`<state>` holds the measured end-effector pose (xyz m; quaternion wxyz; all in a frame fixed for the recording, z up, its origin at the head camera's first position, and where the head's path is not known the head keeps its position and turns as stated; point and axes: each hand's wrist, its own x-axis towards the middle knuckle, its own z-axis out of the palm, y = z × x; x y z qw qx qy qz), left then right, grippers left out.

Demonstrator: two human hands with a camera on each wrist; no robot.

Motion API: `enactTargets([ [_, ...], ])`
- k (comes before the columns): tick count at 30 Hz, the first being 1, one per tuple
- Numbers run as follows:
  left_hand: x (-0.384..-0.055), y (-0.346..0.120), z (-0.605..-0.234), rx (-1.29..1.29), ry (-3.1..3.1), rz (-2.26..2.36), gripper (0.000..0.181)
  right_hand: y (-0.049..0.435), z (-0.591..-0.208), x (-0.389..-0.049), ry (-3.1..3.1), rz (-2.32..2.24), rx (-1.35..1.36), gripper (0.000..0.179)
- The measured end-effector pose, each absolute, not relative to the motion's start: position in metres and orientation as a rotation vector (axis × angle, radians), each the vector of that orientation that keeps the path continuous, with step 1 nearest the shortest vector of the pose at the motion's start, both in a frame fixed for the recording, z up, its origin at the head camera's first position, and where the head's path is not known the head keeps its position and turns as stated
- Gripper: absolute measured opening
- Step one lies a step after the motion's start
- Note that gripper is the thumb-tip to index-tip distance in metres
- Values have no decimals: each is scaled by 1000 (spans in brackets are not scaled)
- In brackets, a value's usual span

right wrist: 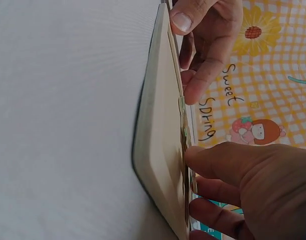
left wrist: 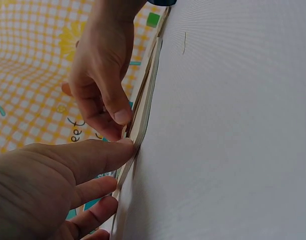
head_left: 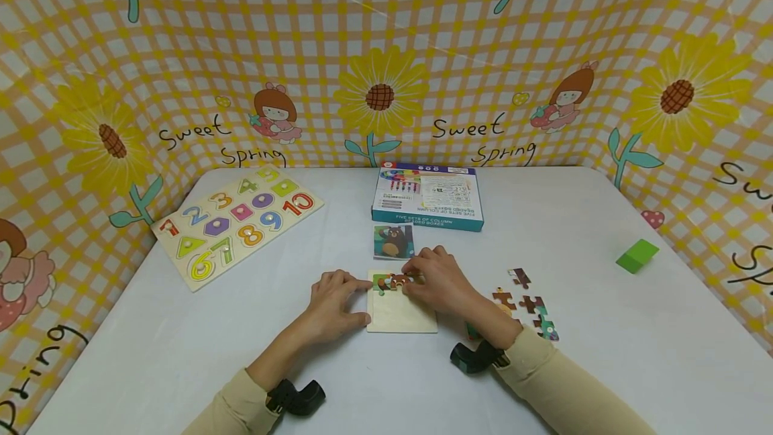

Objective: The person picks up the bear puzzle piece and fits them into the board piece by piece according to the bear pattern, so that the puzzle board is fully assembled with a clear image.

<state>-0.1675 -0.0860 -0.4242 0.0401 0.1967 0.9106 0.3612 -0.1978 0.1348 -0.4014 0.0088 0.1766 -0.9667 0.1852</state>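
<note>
A square wooden puzzle board lies in front of me, with a few bear-picture pieces in its upper left part. My left hand touches the board's left edge with thumb and index finger, both fairly straight. Over the upper right part, my right hand pinches a brown bear-face puzzle piece between thumb and fingers. A piece with green on it sits left of that one, in the board's corner. From the right wrist view, the right thumb meets the pieces at the board's far side; the fingers partly hide them.
Loose puzzle pieces lie to the right, some hidden by the right forearm. A bear picture card is just beyond the board, with a teal-edged box behind. A number board lies left; a green block sits far right.
</note>
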Motion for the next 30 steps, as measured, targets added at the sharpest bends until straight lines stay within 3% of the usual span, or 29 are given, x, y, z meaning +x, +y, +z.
enactTargets([
  [13, -168, -86, -421, 601, 2790, 1139, 48, 135, -402, -198, -2989, 535, 592, 24],
  [30, -184, -63, -421, 491, 2899, 1224, 28, 137, -403, -198, -2978, 527, 618, 24],
])
